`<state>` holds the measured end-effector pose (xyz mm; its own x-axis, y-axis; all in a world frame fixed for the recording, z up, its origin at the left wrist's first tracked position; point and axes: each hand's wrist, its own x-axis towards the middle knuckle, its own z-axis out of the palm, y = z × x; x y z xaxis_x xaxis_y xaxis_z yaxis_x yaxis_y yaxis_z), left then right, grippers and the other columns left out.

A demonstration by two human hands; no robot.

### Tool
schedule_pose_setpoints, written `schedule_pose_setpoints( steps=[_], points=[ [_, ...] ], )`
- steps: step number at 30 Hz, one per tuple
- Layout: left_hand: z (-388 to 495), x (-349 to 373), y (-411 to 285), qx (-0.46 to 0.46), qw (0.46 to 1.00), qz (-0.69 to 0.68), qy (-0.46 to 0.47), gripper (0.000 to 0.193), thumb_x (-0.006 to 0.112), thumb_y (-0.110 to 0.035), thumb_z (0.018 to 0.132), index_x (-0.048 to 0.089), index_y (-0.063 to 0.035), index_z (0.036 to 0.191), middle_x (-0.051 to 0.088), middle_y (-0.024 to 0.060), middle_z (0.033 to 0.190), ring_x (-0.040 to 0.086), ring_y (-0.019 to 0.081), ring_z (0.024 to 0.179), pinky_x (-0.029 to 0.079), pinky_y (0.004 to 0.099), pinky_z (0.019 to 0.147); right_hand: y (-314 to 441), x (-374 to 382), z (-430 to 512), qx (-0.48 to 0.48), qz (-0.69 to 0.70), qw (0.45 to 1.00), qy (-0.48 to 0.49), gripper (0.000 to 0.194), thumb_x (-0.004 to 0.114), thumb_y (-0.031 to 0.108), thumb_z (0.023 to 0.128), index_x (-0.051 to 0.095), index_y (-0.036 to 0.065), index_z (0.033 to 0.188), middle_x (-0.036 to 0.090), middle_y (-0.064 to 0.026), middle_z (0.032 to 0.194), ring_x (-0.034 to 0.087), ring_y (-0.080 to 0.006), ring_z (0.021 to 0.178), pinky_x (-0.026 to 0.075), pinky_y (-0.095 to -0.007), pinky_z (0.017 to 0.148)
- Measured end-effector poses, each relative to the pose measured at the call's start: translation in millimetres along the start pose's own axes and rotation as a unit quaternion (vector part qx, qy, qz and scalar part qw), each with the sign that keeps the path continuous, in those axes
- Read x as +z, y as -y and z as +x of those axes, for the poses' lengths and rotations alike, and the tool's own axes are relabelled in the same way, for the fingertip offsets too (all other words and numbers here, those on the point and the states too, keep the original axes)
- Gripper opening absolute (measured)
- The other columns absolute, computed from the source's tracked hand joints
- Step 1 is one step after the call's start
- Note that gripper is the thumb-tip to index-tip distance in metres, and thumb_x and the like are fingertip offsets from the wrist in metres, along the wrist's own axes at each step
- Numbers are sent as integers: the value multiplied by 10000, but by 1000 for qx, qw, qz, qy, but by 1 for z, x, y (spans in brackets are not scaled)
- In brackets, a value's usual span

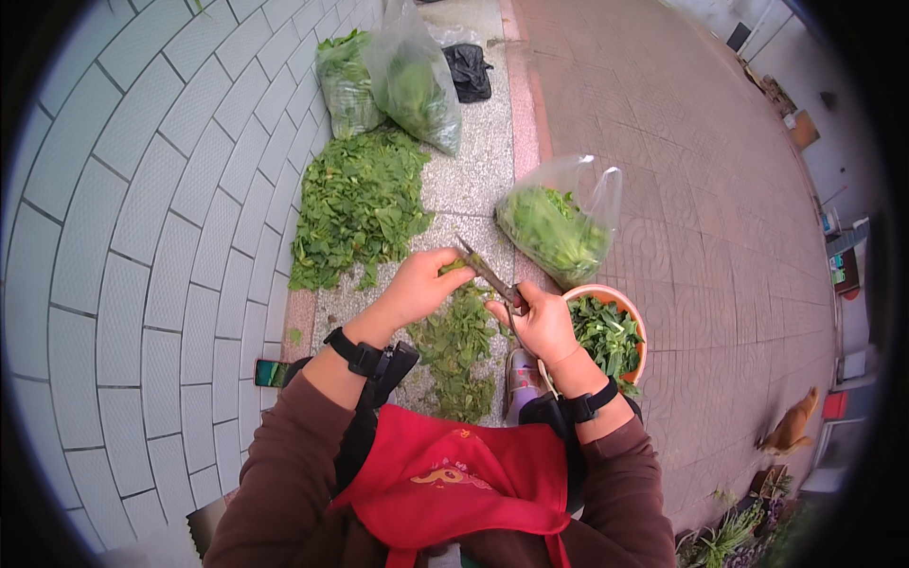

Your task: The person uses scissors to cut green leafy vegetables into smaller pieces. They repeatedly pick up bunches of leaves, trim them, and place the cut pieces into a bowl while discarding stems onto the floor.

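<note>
My right hand (541,321) is closed around the handles of a pair of metal scissors (487,271), whose blades point up and to the left. Between the thumb and fingers of my left hand (428,282) is a small green plant piece (452,266), right beside the blades. Loose leaves and trimmings (458,355) lie on the speckled stone below my hands. Near my right wrist stands an orange-rimmed basin (643,341) filled with cut greens (603,334). A clear plastic bag of greens (557,227) rests just above the basin.
A large heap of green leaves (358,202) lies along the tiled wall (206,177). Beyond it stand full plastic bags of greens (417,92) and a black plastic bag (468,71). A phone (270,373) is at the left. An orange-brown animal (792,426) is on the paving at far right.
</note>
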<state>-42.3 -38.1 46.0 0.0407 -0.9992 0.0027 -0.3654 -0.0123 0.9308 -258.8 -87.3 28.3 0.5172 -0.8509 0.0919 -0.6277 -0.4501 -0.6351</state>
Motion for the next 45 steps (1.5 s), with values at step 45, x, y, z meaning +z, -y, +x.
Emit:
schedule_pose_setpoints(
  steps=[45],
  points=[
    [72,276,40,-345,833,-334,277,566,567,-202,943,298,-35,1412,392,158,1398,404,247,1281,346,427,1049,24,-42,-8,18,311,939,-148,457,799,351,742,459,47,734,506,-84,628,513,-256,561,428,-355,527]
  ],
)
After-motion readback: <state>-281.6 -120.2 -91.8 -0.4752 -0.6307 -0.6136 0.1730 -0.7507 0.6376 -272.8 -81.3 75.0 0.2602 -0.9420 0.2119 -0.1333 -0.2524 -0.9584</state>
